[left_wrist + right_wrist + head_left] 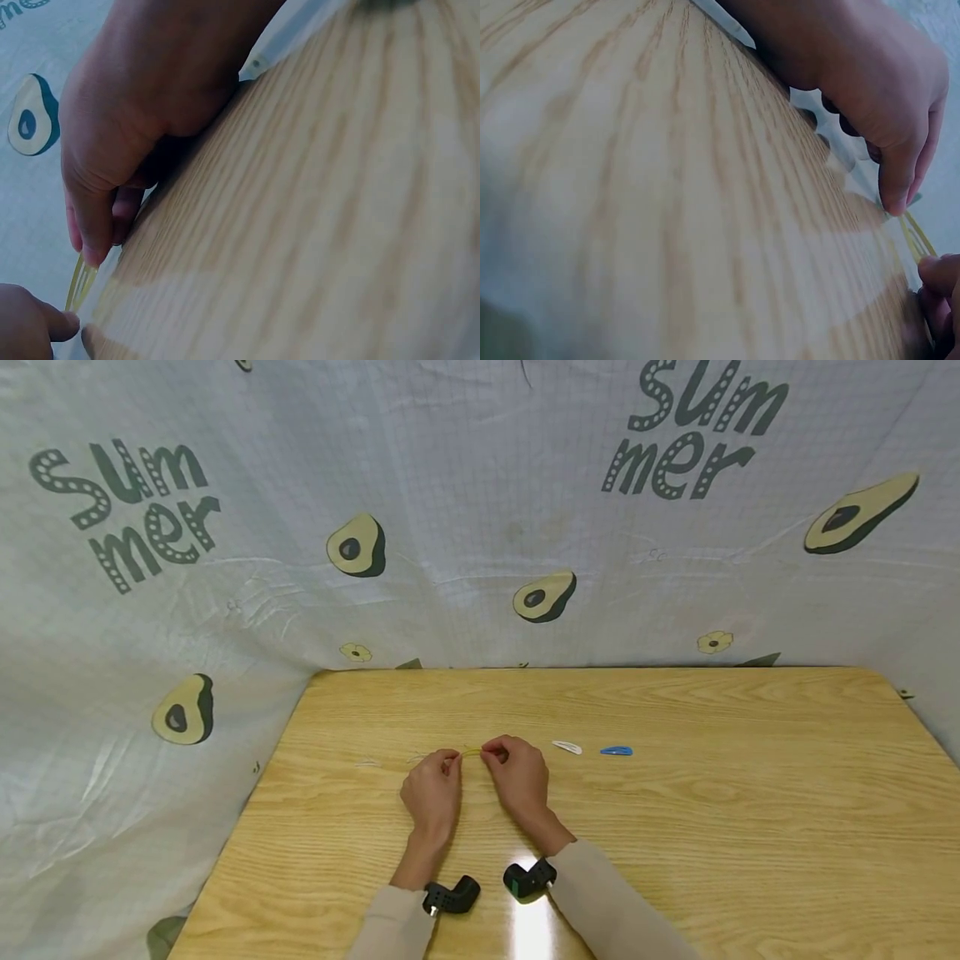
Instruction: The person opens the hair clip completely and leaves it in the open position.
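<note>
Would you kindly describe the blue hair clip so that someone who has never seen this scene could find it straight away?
Start at the wooden table in front of the avocado-print cloth. Right of the two hands lie two small clips side by side. The blue hair clip is the farther one from the hands, beyond the white clip, and only it is bright blue.

On the light wooden table (675, 827), the left hand (432, 792) and right hand (517, 781) sit side by side near the middle, a thin yellow band (471, 752) spanning between their fingertips. Right of them lie a white hair clip (567, 747), then a blue hair clip (617, 751). The printed avocado cloth (225, 577) hangs behind the table.
</note>
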`<state>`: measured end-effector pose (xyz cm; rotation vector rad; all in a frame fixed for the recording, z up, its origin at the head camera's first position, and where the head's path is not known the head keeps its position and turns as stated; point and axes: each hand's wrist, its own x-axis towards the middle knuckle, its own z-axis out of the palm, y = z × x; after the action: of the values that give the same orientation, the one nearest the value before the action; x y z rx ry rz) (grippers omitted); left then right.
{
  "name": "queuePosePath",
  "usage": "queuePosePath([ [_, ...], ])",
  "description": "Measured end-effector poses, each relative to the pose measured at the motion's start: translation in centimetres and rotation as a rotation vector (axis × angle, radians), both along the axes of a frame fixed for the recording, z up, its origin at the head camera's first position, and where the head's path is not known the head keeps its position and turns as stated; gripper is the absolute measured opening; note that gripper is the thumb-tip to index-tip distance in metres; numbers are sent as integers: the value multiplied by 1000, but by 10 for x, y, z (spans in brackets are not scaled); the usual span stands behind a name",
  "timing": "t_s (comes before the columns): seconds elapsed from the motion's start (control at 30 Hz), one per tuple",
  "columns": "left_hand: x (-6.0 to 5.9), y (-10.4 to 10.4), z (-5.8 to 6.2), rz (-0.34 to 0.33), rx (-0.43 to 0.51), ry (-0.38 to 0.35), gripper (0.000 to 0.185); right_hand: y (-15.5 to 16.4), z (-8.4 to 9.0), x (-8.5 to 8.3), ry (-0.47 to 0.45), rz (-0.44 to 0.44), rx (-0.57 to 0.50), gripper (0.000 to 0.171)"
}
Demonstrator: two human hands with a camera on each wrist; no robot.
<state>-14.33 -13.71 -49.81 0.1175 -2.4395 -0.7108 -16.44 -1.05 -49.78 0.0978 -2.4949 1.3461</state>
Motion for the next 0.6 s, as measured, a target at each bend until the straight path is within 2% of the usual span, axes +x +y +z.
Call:
queuePosePath([
  [0.23,-1,0,1,21,-2,-65,7,0,0,0,-1,-10,25,4],
  [0.6,-1,0,1,50,14,-75,5,-1,0,-1,-12,3,91,4],
])
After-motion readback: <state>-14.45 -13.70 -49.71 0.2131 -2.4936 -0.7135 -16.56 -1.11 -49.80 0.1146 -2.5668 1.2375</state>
